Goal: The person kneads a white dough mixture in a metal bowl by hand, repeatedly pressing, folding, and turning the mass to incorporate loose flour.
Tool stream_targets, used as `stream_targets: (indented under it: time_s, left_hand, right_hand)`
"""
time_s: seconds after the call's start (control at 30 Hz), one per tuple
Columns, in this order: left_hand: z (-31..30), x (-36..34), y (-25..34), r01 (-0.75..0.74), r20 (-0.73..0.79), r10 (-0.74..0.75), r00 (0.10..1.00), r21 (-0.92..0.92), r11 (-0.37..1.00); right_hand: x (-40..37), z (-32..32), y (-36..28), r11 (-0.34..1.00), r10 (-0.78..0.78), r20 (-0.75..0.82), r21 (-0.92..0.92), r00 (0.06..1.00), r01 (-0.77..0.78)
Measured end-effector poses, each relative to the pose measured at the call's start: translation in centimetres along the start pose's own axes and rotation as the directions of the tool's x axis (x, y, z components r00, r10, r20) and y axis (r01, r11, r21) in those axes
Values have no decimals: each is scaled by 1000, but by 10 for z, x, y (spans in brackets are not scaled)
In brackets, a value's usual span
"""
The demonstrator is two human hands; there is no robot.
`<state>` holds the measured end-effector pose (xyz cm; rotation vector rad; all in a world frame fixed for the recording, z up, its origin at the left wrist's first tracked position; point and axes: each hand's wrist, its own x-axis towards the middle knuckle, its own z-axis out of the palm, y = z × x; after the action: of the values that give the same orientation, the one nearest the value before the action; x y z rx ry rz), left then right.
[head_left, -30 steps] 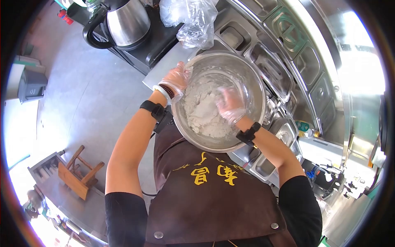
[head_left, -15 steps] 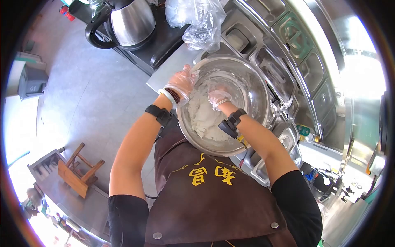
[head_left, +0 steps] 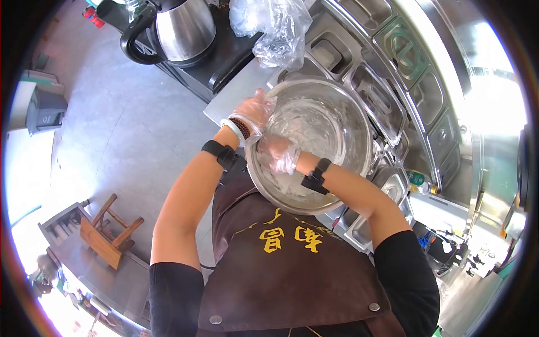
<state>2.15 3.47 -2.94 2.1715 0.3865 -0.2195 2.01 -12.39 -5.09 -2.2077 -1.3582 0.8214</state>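
Observation:
A large steel mixing bowl (head_left: 364,126) stands before me, its inner wall smeared with white paste. My left hand (head_left: 254,112), in a clear plastic glove, is closed around the bowl's left rim. Inside the bowl, at the left side, is my right hand (head_left: 276,150), also gloved and blurred by motion; its fingers cannot be made out. White dough (head_left: 289,181) shows just below this hand, and the hand and wrist hide part of it. A thin white film covers the bowl's bottom.
Steel food pans (head_left: 373,101) line the counter to the right. Beyond the bowl lie a clear plastic bag (head_left: 275,33) and a steel kettle (head_left: 185,33) on a black surface. A wooden stool (head_left: 106,236) is on the floor at left.
My right hand has moved left and slightly down inside the bowl, toward the near-left wall. The dough heap seen there before is now mostly hidden. My left hand keeps hold of the rim.

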Motion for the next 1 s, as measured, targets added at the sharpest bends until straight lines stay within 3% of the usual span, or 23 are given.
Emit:
stream_targets:
  time_s: [0.03, 0.13, 0.23, 0.37, 0.47, 0.67, 0.77, 0.87, 1.0]
  left_hand:
    - [0, -1, 2, 16, 17, -16, 1000, -16, 1000]
    - [3, -2, 4, 38, 45, -36, 998, -47, 998]
    - [8, 1, -2, 10, 42, -9, 999, -31, 999]
    - [3, -2, 6, 13, 54, -12, 998, -15, 1000]
    - [5, -3, 6, 37, 51, -34, 998, -69, 997]
    - [0, -7, 12, 32, 29, -31, 999, -36, 999]
    - [0, -8, 13, 43, 31, -41, 999, -54, 998]
    - [0, -6, 13, 38, 37, -37, 999, -29, 999]
    - [7, -5, 7, 41, 48, -36, 998, -91, 995]
  right_hand:
    - [-11, -12, -8, 990, -108, 70, -82, 992, 114]
    - [-41, -35, -16, 959, -280, -53, 24, 958, 282]
    - [-64, -50, -4, 965, -261, 79, 24, 962, 260]
    - [-85, -51, 14, 891, -442, 5, -114, 897, 439]
    - [-92, -44, 27, 868, -462, 139, -133, 876, 478]
    - [-102, -22, 29, 739, -533, 212, -356, 820, 572]
    - [-98, -18, 30, 789, -452, 305, -301, 838, 535]
    - [-94, -12, 28, 864, -404, 304, -181, 863, 469]
    - [-83, -4, 21, 884, -285, 271, -297, 919, 362]
